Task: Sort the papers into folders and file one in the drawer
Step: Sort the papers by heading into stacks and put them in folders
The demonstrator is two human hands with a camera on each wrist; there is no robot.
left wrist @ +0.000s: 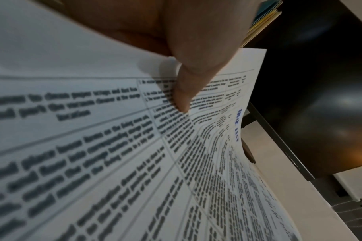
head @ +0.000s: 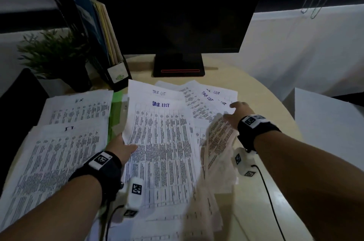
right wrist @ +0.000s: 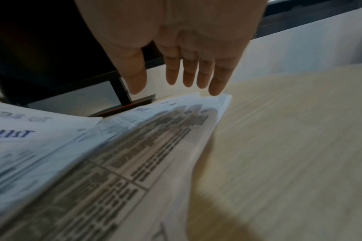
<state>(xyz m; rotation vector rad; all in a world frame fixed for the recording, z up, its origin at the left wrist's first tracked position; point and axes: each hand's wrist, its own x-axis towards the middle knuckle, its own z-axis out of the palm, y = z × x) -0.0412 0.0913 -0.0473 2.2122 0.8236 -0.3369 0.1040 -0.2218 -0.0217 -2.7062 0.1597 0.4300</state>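
Observation:
Printed sheets headed "TASK LIST" (head: 160, 134) fan across the middle of the round desk. My left hand (head: 122, 147) pinches the left edge of the top task-list sheet (left wrist: 134, 146), thumb (left wrist: 184, 91) on its printed face, and the sheet bows upward. My right hand (head: 235, 112) hovers with straight fingers (right wrist: 188, 73) just above the far right corner of the fanned sheets (right wrist: 155, 130), holding nothing. Stacks headed "HR" (head: 78, 110) and "IT" (head: 59, 154) lie at the left. A green folder (head: 115, 114) peeks out between the stacks.
A dark monitor (head: 177, 10) on a black base (head: 179, 65) stands at the back. A file holder with folders (head: 98, 37) and a potted plant (head: 57, 57) sit at the back left. Bare beige desk (head: 266, 171) shows at the right.

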